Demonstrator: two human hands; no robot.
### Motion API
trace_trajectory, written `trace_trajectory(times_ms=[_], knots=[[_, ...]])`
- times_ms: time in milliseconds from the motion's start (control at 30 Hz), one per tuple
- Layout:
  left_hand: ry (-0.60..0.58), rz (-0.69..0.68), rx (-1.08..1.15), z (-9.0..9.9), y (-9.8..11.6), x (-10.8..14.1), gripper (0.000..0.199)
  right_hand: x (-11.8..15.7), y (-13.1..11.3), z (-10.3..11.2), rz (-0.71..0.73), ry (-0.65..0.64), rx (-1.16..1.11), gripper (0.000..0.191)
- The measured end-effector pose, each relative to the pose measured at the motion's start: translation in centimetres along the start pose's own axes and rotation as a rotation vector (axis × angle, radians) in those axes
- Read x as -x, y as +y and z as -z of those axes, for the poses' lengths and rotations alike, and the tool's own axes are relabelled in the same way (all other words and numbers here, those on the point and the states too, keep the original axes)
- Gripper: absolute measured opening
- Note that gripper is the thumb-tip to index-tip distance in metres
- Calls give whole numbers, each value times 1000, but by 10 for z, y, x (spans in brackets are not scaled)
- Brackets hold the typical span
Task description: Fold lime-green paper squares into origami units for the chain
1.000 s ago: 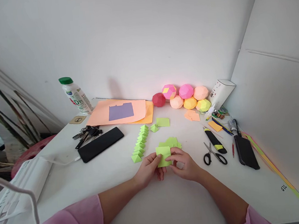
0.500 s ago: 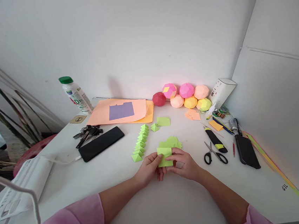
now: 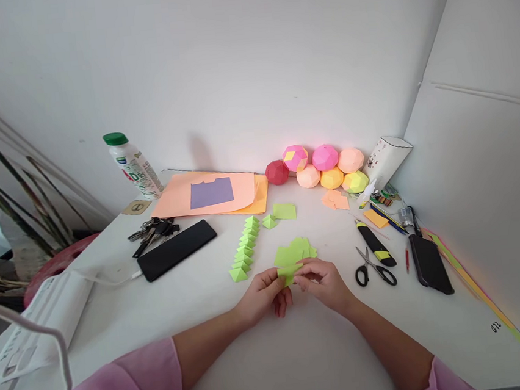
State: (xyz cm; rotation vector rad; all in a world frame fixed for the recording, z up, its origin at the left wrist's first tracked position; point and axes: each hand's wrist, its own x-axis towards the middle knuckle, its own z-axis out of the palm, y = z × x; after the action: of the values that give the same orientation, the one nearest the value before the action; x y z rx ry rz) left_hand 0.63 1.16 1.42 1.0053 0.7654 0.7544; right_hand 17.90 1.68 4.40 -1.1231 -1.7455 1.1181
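Between both hands is a small green paper (image 3: 288, 273), tilted so that it looks narrow. My left hand (image 3: 261, 295) pinches its left side, thumb on top. The fingertips of my right hand (image 3: 325, 283) close on its right edge. Just behind the hands lies a loose pile of green paper pieces (image 3: 295, 250). To the left runs a slanting row of folded green paper units (image 3: 245, 248), each with a raised point. A single folded unit (image 3: 269, 221) and a flat green sheet (image 3: 284, 211) lie farther back.
Several faceted paper balls (image 3: 325, 157) sit against the wall. Scissors (image 3: 372, 268), a box cutter (image 3: 376, 244) and a black phone (image 3: 430, 263) are at the right. A black power bank (image 3: 177, 251), keys (image 3: 153, 230), a bottle (image 3: 135, 169) and orange sheets (image 3: 172, 197) stand or lie leftward.
The green paper has gone from facing me as a square to a narrow, tilted strip. My right fingers have moved onto its right edge, and more of the pile behind shows.
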Motion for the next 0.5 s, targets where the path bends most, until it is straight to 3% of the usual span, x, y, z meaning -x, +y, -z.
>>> trace_trajectory(times_ms=[200,500], knots=[[-54,-61,29,1,1,3,32,1,0,-2,-100,49,-170,12],[-10,-38,-16,-1,-1,1,33,4,-1,-7,-17,89,-100,8]])
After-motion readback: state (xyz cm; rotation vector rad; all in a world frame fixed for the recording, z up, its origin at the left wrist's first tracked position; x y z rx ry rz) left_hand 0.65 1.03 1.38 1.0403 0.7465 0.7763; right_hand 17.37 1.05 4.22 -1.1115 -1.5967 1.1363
